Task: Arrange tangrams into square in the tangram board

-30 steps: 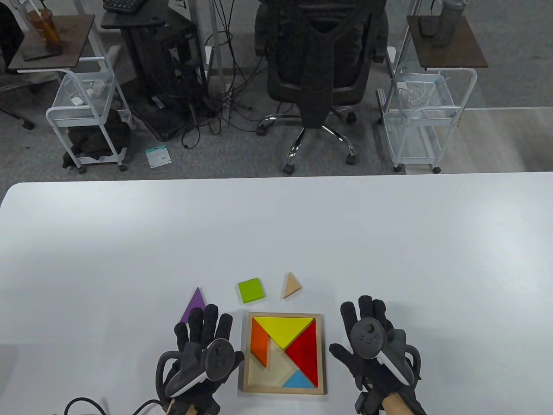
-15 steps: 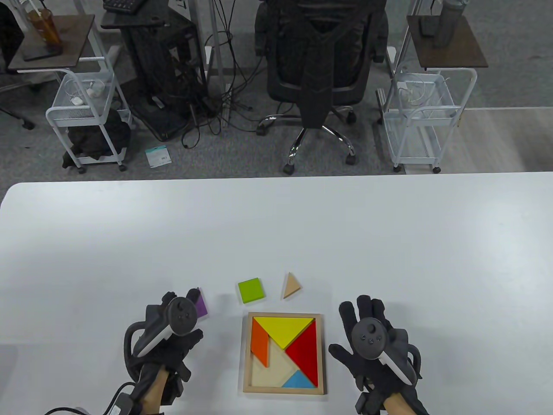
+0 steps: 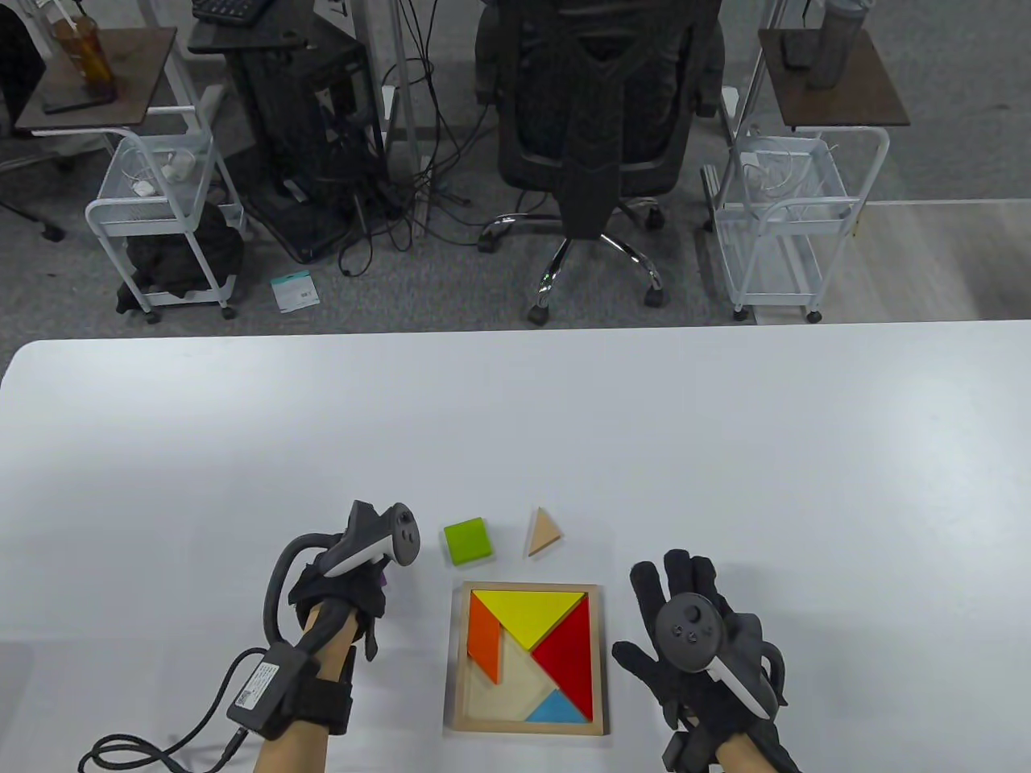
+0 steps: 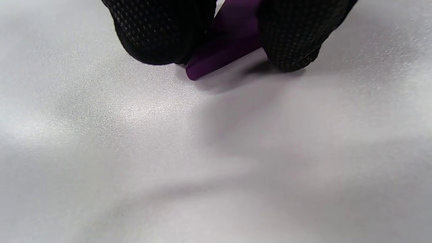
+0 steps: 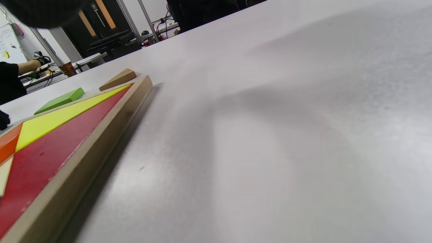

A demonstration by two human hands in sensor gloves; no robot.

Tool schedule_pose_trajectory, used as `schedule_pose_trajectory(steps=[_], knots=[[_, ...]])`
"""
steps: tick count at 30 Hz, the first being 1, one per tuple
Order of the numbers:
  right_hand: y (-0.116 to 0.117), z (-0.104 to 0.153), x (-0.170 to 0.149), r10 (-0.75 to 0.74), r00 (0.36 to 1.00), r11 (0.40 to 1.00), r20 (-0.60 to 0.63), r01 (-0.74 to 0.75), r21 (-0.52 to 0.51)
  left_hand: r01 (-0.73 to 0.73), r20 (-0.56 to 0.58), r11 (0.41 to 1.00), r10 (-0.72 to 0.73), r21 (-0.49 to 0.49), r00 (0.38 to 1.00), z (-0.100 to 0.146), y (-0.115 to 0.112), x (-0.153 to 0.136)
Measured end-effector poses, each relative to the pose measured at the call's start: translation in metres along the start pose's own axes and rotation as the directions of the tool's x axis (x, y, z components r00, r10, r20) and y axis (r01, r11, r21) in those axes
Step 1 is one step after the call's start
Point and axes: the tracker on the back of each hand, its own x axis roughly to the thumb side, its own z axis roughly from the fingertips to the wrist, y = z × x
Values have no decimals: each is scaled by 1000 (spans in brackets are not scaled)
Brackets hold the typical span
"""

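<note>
The wooden tangram board [image 3: 602,660] lies near the table's front edge with a yellow triangle [image 3: 527,616], a red triangle [image 3: 568,656], an orange piece [image 3: 483,640] and a blue triangle [image 3: 554,708] set in it. My left hand [image 3: 366,580] is left of the board, turned on its side, and pinches the purple triangle [image 4: 226,50] between its fingertips [image 4: 162,30] just at the table surface. Only a sliver of the purple triangle [image 3: 382,575] shows in the table view. My right hand [image 3: 693,620] rests flat and spread on the table, right of the board, holding nothing.
A green square [image 3: 467,539] and a plain wooden triangle [image 3: 544,531] lie loose just beyond the board's far edge; both also show in the right wrist view, green square [image 5: 60,100] and wooden triangle [image 5: 118,79]. A cable [image 3: 161,745] trails from my left wrist.
My left hand left the board's side, went up-left over the purple triangle, turned on its side and pinched the piece. The right hand and the other pieces have stayed put.
</note>
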Motion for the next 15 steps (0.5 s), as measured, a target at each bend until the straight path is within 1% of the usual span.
schedule_pose_trajectory(steps=[9, 15], knots=[[0, 1, 0, 5, 1000, 1000, -2, -5, -1, -32, 24, 999, 32, 17, 999, -1, 1, -1], [0, 1, 1, 7, 1000, 1000, 3, -7, -1, -2, 61, 997, -2, 76, 998, 1, -1, 1]])
